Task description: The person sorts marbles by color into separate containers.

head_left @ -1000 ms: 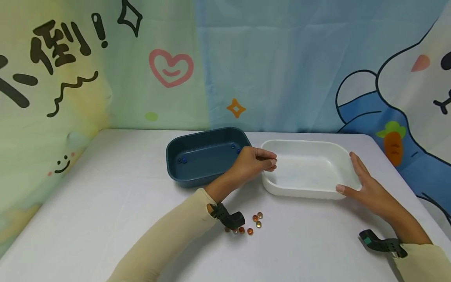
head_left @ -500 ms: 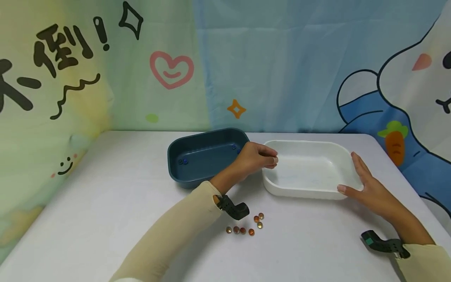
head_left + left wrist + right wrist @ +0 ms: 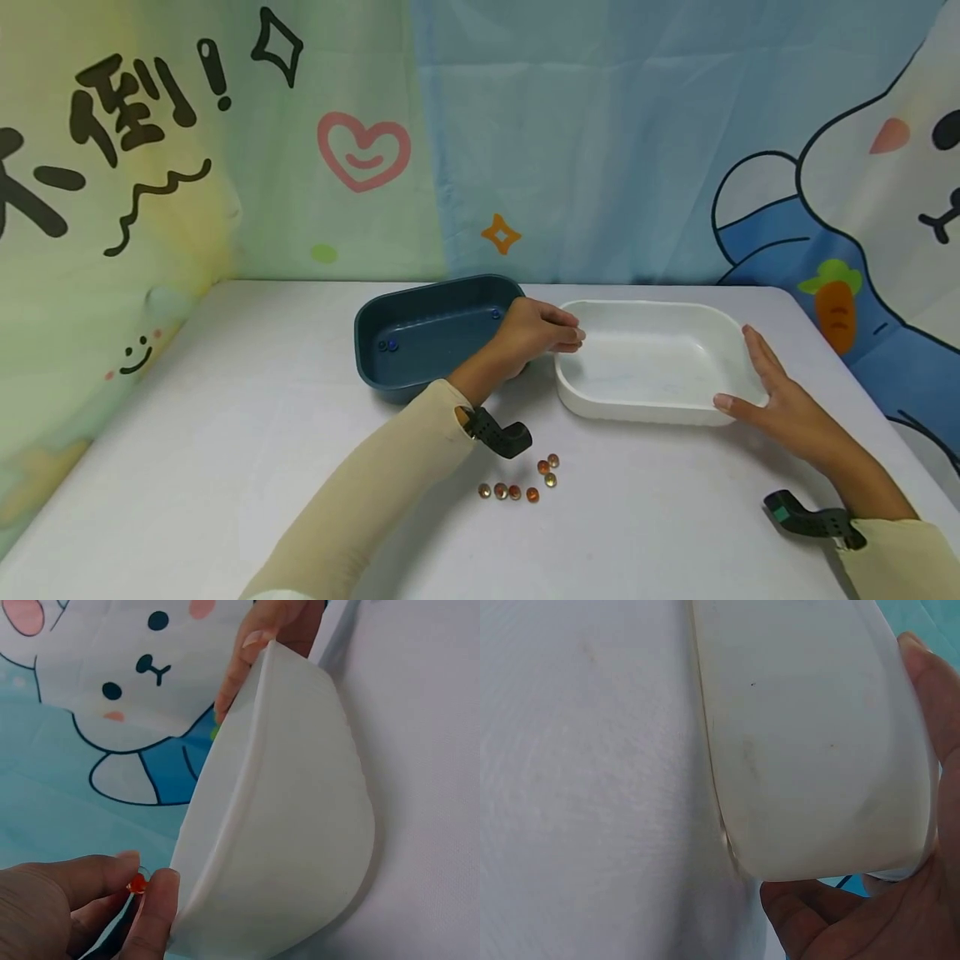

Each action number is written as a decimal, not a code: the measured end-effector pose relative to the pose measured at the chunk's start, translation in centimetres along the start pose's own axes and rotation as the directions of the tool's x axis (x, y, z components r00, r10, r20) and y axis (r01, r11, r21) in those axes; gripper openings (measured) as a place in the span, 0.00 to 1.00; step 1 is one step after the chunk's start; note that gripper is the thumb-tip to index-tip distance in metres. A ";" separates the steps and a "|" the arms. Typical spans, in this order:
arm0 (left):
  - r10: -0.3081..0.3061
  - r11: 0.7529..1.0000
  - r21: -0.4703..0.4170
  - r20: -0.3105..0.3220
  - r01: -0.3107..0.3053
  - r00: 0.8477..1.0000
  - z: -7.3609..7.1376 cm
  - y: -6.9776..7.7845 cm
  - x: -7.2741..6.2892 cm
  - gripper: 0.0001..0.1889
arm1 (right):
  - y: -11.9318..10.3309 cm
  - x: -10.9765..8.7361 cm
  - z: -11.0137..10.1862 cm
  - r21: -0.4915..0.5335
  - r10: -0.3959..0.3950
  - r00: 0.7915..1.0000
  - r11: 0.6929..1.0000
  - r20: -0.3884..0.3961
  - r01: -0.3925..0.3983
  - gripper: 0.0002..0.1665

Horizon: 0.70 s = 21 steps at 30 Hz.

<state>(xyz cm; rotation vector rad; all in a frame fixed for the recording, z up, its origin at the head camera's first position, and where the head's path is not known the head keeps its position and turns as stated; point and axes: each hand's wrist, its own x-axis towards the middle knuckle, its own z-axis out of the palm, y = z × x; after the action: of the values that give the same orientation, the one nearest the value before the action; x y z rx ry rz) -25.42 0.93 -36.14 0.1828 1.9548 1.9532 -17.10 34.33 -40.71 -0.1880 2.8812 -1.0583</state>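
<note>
My left hand (image 3: 531,335) is over the gap between the two trays, its fingertips at the left rim of the white tray (image 3: 652,412). Between thumb and finger it pinches an orange-red glass bead (image 3: 138,883), seen in the left wrist view. My right hand (image 3: 786,404) holds the right end of the white tray, thumb at the front corner and fingers along the side. Behind my left wrist stands the dark blue tray (image 3: 408,387), with a few blue beads (image 3: 392,345) inside. Several orange and amber glass beads (image 3: 514,492) lie on the table in front.
A white cloth covers the table (image 3: 225,433). A printed curtain (image 3: 570,150) hangs along its back and sides. Each wrist wears a black strap with a camera, the left one (image 3: 508,438) above the loose beads.
My left hand shifts slightly left and back at the white tray's rim, still pinching. The left forearm moves a little, uncovering the leftmost loose beads. My right hand stays on the tray.
</note>
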 end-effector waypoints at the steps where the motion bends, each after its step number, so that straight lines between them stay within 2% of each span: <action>1: 0.006 1.000 0.002 0.001 -0.006 1.000 0.0 0.0 0.0 0.13 | 0.0 0.0 0.0 0.000 -0.001 1.000 1.000 -0.001 0.001 0.62; 6: 0.030 0.999 0.011 -0.012 -0.030 0.999 0.2 -0.1 -0.1 0.10 | 0.0 0.0 0.0 0.002 -0.001 1.000 1.000 0.000 0.001 0.62; 12: 0.030 0.998 0.054 -0.025 -0.029 0.999 0.4 0.2 -0.3 0.10 | 0.0 0.0 0.0 0.006 0.003 1.000 1.000 0.006 -0.003 0.62; 17: 0.068 0.993 0.097 -0.020 -0.066 0.997 0.4 -0.1 -0.3 0.13 | 0.0 0.1 0.0 -0.009 0.006 1.000 1.000 0.003 -0.006 0.62; 21: 0.081 0.991 0.109 -0.027 -0.078 0.996 0.4 -0.4 -0.4 0.10 | 0.0 0.1 0.1 -0.009 0.003 1.000 1.000 0.000 -0.003 0.62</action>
<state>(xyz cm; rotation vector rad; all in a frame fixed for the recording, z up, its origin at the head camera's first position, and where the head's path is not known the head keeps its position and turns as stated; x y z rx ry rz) -24.82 1.15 -36.41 0.2640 2.1049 1.9106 -17.16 34.29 -40.77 -0.1837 2.8857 -1.0455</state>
